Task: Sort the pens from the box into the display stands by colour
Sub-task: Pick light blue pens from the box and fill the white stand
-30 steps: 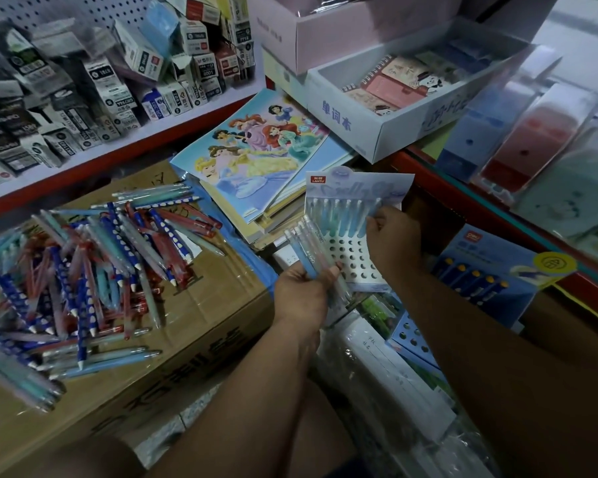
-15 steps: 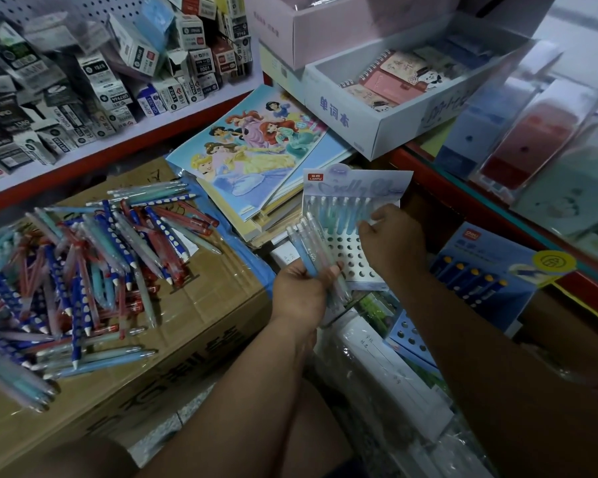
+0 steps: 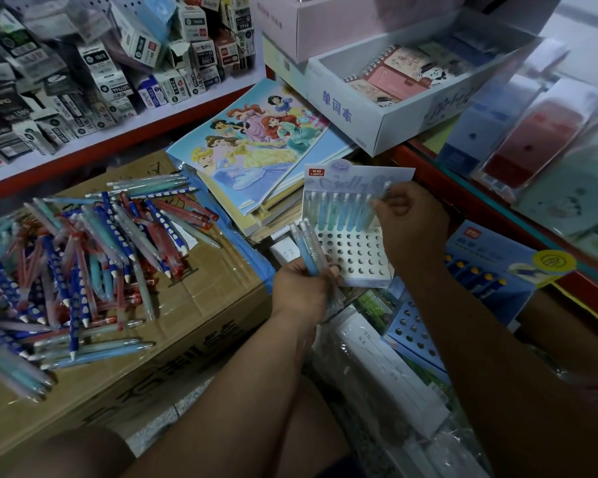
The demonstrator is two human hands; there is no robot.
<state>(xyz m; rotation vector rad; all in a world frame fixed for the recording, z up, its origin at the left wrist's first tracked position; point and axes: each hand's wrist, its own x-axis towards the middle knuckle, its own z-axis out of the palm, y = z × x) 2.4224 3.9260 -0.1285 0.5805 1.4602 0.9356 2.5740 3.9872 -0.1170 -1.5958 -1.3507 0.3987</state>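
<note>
Standing next to this person at the shelf, and wow, it's cramped. The white stand point(image 3: 354, 251) is hemmed in: a stack of picture books point(image 3: 256, 143) just beside its left edge, a blue stand point(image 3: 411, 334) near its right front corner, and a red shelf edge point(image 3: 463, 188) running behind. The only free room is on the stand itself, where several rows of empty holes sit in front of the filled back row.

That back row point(image 3: 339, 212) has about seven pale blue and green pens upright against the backing card; the right end is hidden by the right hand point(image 3: 411, 222). Its fingers are curled, with thumb and fingertips pinching the top of one pen point(image 3: 383, 189) at that end of the row.

The left hand point(image 3: 304, 286) sits at the stand's front left corner, fingers wrapped round pale blue pens point(image 3: 308, 251). I can make out two, tips up.

The blue stand holds five dark pens with yellow tops point(image 3: 475, 272).

The rest is a pile of pens point(image 3: 83, 257) on a cardboard box point(image 3: 201, 305) to the left, blue-spotted, red and pale ones mixed, too many to count. A few lie close to the box's front edge.
</note>
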